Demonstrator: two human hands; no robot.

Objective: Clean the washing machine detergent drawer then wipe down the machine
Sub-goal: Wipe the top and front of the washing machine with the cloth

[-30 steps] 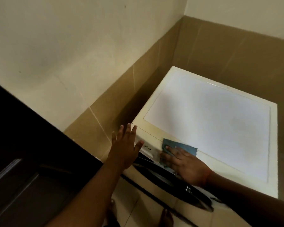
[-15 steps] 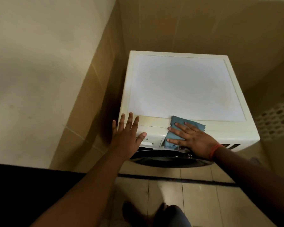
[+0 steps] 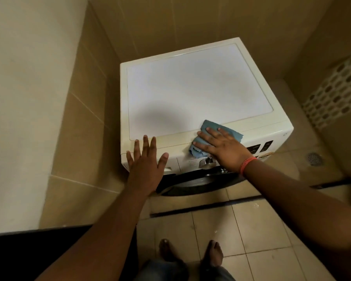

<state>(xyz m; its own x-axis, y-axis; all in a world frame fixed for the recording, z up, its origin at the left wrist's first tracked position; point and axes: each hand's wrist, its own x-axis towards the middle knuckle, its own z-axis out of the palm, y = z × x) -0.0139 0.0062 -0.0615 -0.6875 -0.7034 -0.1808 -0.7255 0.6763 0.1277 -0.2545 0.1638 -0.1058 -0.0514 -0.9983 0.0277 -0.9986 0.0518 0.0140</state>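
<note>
A white front-loading washing machine (image 3: 190, 88) stands in a tiled corner, its flat top bare. My right hand (image 3: 221, 148) lies flat with straight fingers on a blue cloth (image 3: 211, 126), pressing it onto the front edge of the top, just above the control dial (image 3: 206, 162). My left hand (image 3: 145, 165) rests with spread fingers on the machine's front left corner, over the detergent drawer front (image 3: 170, 163), which looks closed. The dark door rim (image 3: 190, 182) shows below both hands.
Tiled walls close in on the machine's left and back. A white perforated screen (image 3: 336, 92) stands at the right, with a floor drain (image 3: 314, 159) near it. My bare feet (image 3: 190, 252) stand on the tiled floor. A dark surface (image 3: 39, 254) fills the lower left.
My view has swung right and down onto the machine. My right hand has slid the blue cloth rightward along the front edge. My left hand stays at the front left corner.
</note>
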